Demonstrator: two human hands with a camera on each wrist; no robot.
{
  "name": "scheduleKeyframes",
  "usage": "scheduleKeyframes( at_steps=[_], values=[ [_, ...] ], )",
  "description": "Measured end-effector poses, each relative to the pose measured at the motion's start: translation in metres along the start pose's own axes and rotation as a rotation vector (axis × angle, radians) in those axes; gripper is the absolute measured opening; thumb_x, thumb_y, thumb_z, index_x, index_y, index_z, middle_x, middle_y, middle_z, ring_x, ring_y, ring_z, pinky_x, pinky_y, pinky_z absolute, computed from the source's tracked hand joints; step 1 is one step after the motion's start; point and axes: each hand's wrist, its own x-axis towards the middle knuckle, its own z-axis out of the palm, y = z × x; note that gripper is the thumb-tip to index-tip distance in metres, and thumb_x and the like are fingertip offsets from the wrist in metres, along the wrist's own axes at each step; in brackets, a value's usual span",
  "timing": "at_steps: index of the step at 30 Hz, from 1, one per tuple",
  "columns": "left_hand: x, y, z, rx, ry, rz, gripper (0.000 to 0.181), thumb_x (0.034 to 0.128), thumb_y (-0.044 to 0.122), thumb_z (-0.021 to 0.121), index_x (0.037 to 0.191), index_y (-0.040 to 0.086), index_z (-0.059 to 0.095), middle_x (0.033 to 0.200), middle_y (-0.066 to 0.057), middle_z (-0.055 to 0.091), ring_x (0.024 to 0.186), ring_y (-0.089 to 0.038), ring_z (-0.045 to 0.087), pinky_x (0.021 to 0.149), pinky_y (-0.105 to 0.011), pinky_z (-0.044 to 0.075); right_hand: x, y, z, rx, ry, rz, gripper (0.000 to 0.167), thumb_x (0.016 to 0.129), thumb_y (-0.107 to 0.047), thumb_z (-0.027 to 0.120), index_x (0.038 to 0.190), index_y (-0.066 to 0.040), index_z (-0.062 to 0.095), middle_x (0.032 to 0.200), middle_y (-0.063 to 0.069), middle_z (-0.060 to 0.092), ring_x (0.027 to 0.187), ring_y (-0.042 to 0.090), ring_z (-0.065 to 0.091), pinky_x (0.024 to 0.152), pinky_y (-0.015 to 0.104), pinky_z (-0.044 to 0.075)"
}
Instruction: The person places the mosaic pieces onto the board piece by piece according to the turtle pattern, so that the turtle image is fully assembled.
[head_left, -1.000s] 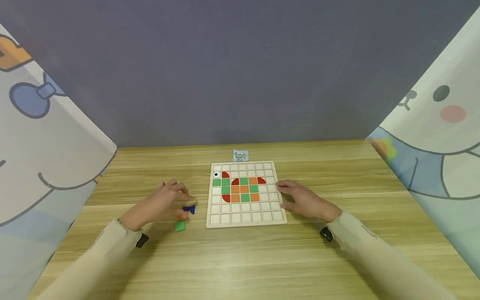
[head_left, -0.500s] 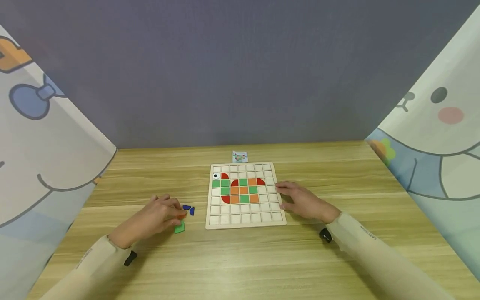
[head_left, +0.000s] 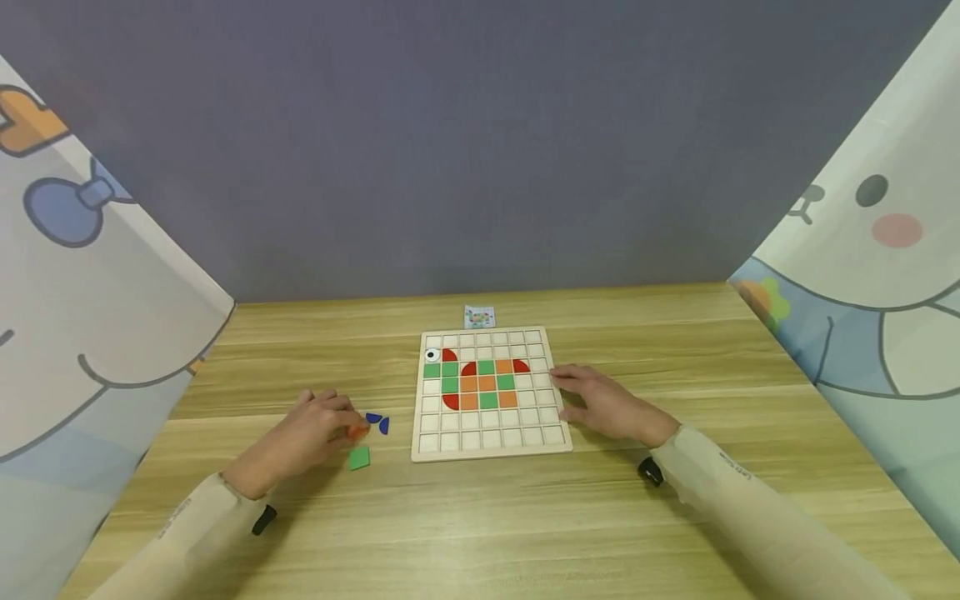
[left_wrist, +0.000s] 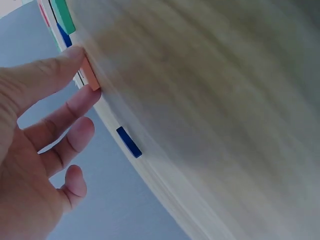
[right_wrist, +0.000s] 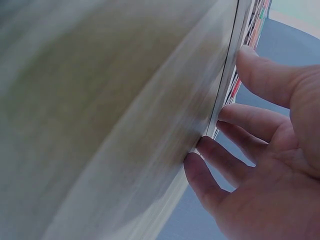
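My left hand (head_left: 311,435) pinches a square orange tile (left_wrist: 90,75) between thumb and index finger, low over the tabletop. Just beside it lie a green square tile (head_left: 359,457) and two small dark blue rounded pieces (head_left: 384,426). A wooden grid board (head_left: 487,442) is in the middle, holding green, orange and red tiles and a round white eye piece (head_left: 432,355). Along the board's right edge rests my right hand (head_left: 603,402), its fingers (right_wrist: 250,120) fairly straight and touching the rim.
A small picture card (head_left: 479,317) lies behind the board, showing a coloured tile pattern. The wooden table (head_left: 480,533) meets a grey wall (head_left: 480,167) at the back. Printed cartoon panels stand on both sides.
The left hand has drawn back slightly to the left and lowered its fingers onto the orange tile, now pinching it. The right hand stays at the board's edge.
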Motion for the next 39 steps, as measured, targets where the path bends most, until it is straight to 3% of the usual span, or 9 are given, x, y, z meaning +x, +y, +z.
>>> scheduleKeyframes(
  at_steps=[5,10,15,19,23,27,35,39],
  values=[
    [0.004,0.0,0.002,0.017,0.026,-0.003,0.026,0.0674,0.012,0.085,0.088,0.018,0.07,0.079,0.008,0.059,0.071,-0.01,0.048,0.061,-0.031,0.022,0.0,0.0,0.0,0.004,-0.004,-0.002,0.061,0.089,-0.022,0.067,0.137,0.006,0.043,0.146,0.016,0.035,0.132,0.036,0.031,0.103,0.05,0.029],
    [0.013,0.001,0.0,0.029,0.111,0.037,0.023,0.0675,0.007,0.085,0.084,0.015,0.07,0.079,0.006,0.061,0.075,-0.014,0.051,0.063,-0.031,0.023,0.0,-0.002,-0.001,0.015,-0.014,0.006,0.061,0.09,-0.022,0.067,0.138,0.006,0.043,0.147,0.015,0.034,0.133,0.035,0.031,0.103,0.05,0.028],
    [0.034,0.01,-0.003,0.025,0.181,0.112,0.019,0.0688,0.01,0.085,0.081,0.018,0.073,0.083,0.005,0.063,0.077,-0.014,0.052,0.065,-0.031,0.022,0.0,-0.001,0.0,0.011,-0.015,0.002,0.06,0.09,-0.021,0.066,0.138,0.006,0.042,0.147,0.015,0.034,0.132,0.036,0.031,0.103,0.05,0.029],
    [0.058,0.023,-0.003,-0.003,0.195,0.16,0.017,0.0705,0.013,0.084,0.083,0.016,0.074,0.086,0.003,0.063,0.078,-0.015,0.053,0.065,-0.033,0.022,-0.001,-0.001,0.0,0.007,-0.011,0.004,0.06,0.09,-0.021,0.067,0.138,0.006,0.043,0.146,0.015,0.034,0.132,0.036,0.032,0.103,0.05,0.029],
    [0.086,0.036,-0.001,-0.018,0.173,0.193,0.016,0.0706,0.012,0.084,0.083,0.015,0.074,0.087,0.002,0.063,0.081,-0.015,0.053,0.069,-0.038,0.029,-0.001,-0.002,0.0,0.009,-0.003,0.008,0.06,0.089,-0.02,0.068,0.137,0.006,0.043,0.146,0.015,0.034,0.132,0.035,0.031,0.103,0.05,0.029],
    [0.114,0.048,0.001,0.022,0.126,0.22,0.014,0.0721,0.012,0.083,0.083,0.016,0.075,0.087,0.004,0.064,0.081,-0.015,0.052,0.073,-0.037,0.03,0.001,-0.002,0.001,0.006,0.005,0.001,0.061,0.089,-0.02,0.068,0.137,0.007,0.043,0.146,0.016,0.034,0.133,0.036,0.031,0.104,0.05,0.028],
    [0.162,0.072,0.008,-0.004,0.045,0.251,0.008,0.0749,0.018,0.081,0.081,0.017,0.076,0.082,0.006,0.065,0.077,-0.013,0.051,0.071,-0.034,0.024,0.001,-0.001,0.002,0.015,0.01,-0.01,0.061,0.089,-0.019,0.068,0.137,0.008,0.042,0.146,0.016,0.034,0.132,0.036,0.031,0.104,0.049,0.028],
    [0.183,0.084,0.017,0.033,-0.021,0.275,0.007,0.0759,0.019,0.08,0.081,0.021,0.076,0.081,0.01,0.065,0.075,-0.011,0.047,0.071,-0.034,0.022,0.001,-0.001,0.001,0.013,0.012,-0.013,0.061,0.089,-0.019,0.068,0.137,0.009,0.042,0.146,0.017,0.034,0.132,0.036,0.032,0.104,0.048,0.029]
  ],
)
